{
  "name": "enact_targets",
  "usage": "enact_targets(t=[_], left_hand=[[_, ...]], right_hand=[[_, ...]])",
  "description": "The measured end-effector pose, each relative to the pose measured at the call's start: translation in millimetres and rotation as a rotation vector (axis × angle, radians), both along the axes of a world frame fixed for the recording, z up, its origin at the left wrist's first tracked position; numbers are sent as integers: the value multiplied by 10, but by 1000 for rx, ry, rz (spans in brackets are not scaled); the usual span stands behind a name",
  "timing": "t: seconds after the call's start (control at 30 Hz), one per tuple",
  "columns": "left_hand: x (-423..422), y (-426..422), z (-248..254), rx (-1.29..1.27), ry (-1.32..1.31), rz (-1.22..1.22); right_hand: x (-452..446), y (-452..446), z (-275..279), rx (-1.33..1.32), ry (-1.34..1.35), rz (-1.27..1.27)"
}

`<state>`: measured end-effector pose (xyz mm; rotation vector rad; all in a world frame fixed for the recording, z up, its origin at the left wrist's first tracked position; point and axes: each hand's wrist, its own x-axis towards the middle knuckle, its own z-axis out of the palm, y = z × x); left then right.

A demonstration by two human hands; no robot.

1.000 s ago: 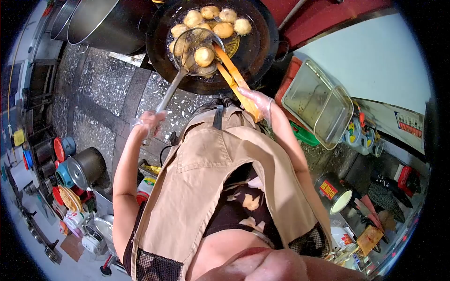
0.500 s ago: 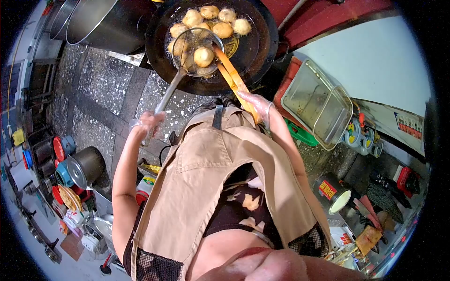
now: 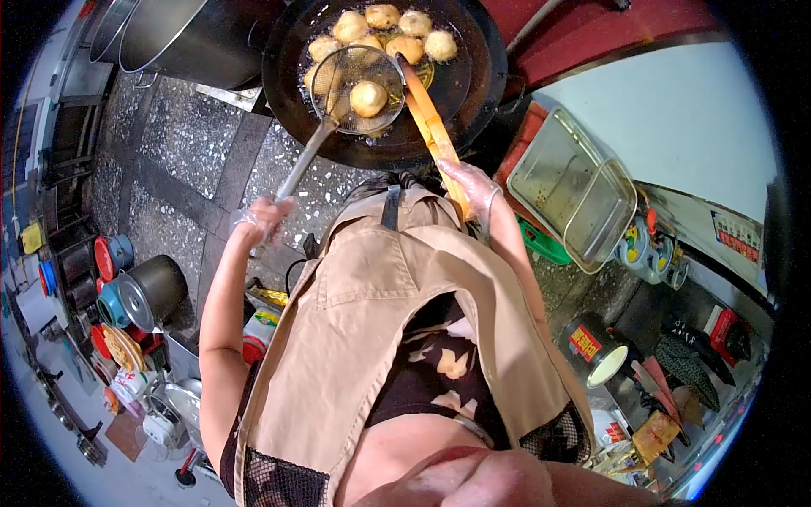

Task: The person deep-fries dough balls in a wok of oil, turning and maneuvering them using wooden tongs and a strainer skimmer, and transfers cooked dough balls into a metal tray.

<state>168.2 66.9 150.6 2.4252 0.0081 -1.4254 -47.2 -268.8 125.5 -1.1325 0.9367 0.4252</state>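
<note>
A dark wok of oil holds several golden round balls, mostly bunched toward its far side. My left hand, in a clear glove, is closed around the handle of a wire mesh strainer. One browned ball lies in the strainer, over the wok's left half. In my gloved right hand are long orange-yellow tongs, gripped near their rear end. Their dark tips are at the strainer's right rim, close to a ball in the oil.
Large metal pots stand left of the wok. At the right are a rectangular wire-rimmed tray, a green basket and a pale panel. A lidded pot is on the lower left, a black container on the lower right.
The tong tips have moved up and slightly right, out from the strainer toward the balls in the oil. My right hand has shifted a little. The strainer with its ball has barely moved.
</note>
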Motion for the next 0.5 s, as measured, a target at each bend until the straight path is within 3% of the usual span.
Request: enact_targets(t=[0.27,0.5], left_hand=[[26,-23,33,9,-6,-41],[0,-87,139,42,-28,-55]], right_hand=[[22,24,-4,31,-94,-137],[71,41,72,23,-63,-72]])
